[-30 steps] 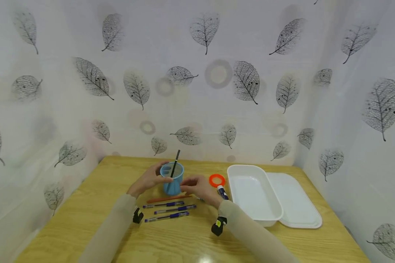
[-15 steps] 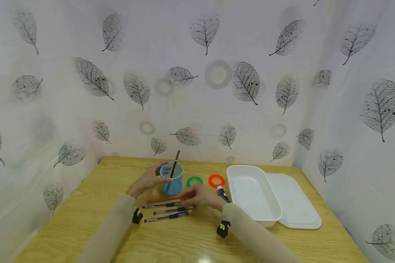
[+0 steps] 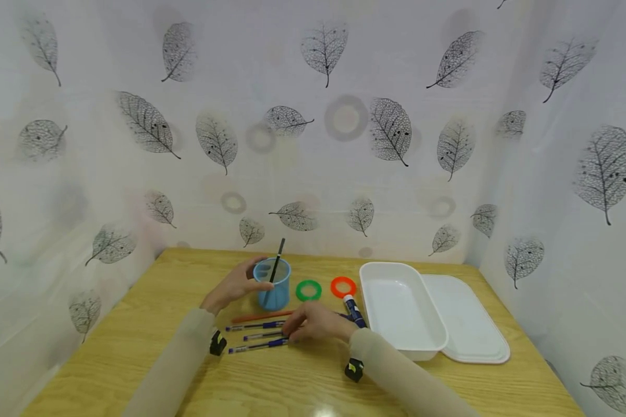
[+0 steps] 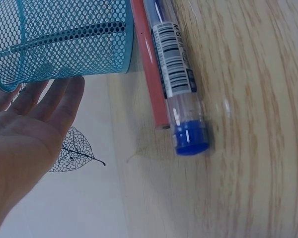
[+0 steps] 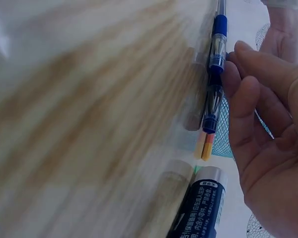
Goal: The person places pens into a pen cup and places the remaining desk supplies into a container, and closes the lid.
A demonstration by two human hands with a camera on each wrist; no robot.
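Note:
My left hand [image 3: 235, 288] grips a light blue mesh pen holder [image 3: 277, 297], thumb on the near side and fingers behind. A dark pencil [image 3: 279, 253] stands tilted in it. Just in front lie a reddish pencil [image 3: 258, 317] and several clear pens with blue caps or grips, such as the nearest pen [image 3: 258, 347]. My right hand [image 3: 318, 323] is at these pens' right ends. In the right wrist view its thumb and fingertips [image 5: 251, 87] stand apart beside one pen's blue end [image 5: 217, 59], overlapping the pens in the head view.
A green ring [image 3: 309, 298] and an orange-red ring [image 3: 334, 288] lie behind my right hand. A dark blue glue stick [image 3: 353, 310] leans near the white box [image 3: 396, 295]. Its flat white lid [image 3: 472, 324] lies at the right. Leaf-patterned curtains [image 3: 323, 174] surround the table.
My right hand has moved from beside the pen holder toward me and down to the pens, uncovering the green ring. My left hand stays on the holder.

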